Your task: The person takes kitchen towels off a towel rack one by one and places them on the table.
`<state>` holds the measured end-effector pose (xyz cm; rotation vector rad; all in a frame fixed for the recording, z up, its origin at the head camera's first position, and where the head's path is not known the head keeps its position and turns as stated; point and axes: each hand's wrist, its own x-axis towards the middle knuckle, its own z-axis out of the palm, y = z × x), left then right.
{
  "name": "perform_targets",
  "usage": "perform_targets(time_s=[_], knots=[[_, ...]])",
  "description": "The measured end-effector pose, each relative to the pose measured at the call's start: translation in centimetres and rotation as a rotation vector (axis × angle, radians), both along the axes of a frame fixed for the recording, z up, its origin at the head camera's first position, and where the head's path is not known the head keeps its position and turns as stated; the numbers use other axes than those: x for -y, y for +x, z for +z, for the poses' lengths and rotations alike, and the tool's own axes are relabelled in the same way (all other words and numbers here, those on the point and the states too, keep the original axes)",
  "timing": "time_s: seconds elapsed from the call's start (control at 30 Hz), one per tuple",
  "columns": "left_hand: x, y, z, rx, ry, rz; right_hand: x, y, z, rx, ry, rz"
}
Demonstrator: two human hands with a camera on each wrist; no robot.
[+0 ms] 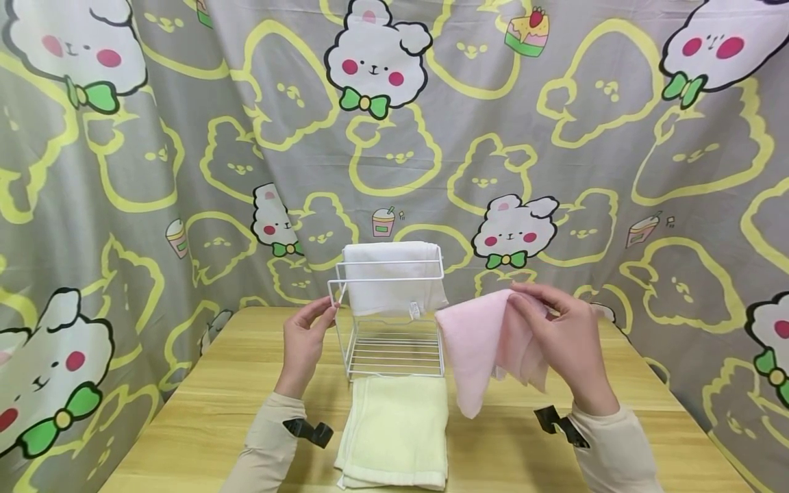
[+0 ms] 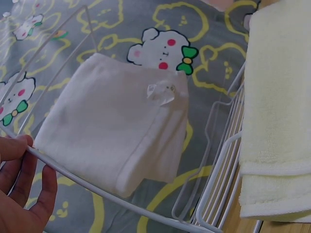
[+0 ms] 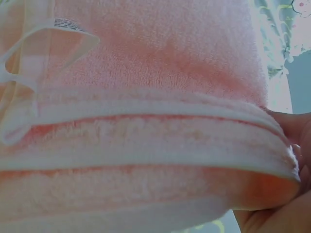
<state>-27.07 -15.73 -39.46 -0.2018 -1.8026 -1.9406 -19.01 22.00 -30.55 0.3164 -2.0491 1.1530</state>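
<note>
A white wire rack point(image 1: 394, 279) stands on the table, a folded white towel point(image 1: 390, 299) draped over one of its upper bars. My left hand point(image 1: 305, 342) holds the rack's left side between thumb and fingers; the left wrist view shows those fingers point(image 2: 48, 187) at the white wire. To the right of the rack, my right hand point(image 1: 570, 339) pinches a folded pink towel point(image 1: 474, 342) by its top, and the cloth hangs down in a point. Its layered edges and a white tag point(image 3: 73, 36) show in the right wrist view.
A folded pale yellow towel point(image 1: 401, 428) lies on the wooden table point(image 1: 203, 411) in front of the rack. The rack's lower wire shelf point(image 1: 394, 356) sits just behind it. A grey curtain point(image 1: 431, 171) with cartoon prints hangs around the table's back and sides.
</note>
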Motion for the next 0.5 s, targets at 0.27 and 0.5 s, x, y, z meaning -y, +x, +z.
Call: perform_targets(time_s=[0.27, 0.5], knots=[[0.0, 0.1, 0.1, 0.007, -0.008, -0.002, -0.8, -0.5, -2.0, 0.148, 0.044, 0.030], [0.0, 0.1, 0.0, 0.011, -0.010, 0.003, -2.1, -2.9, -4.6, 0.317, 0.028, 0.116]])
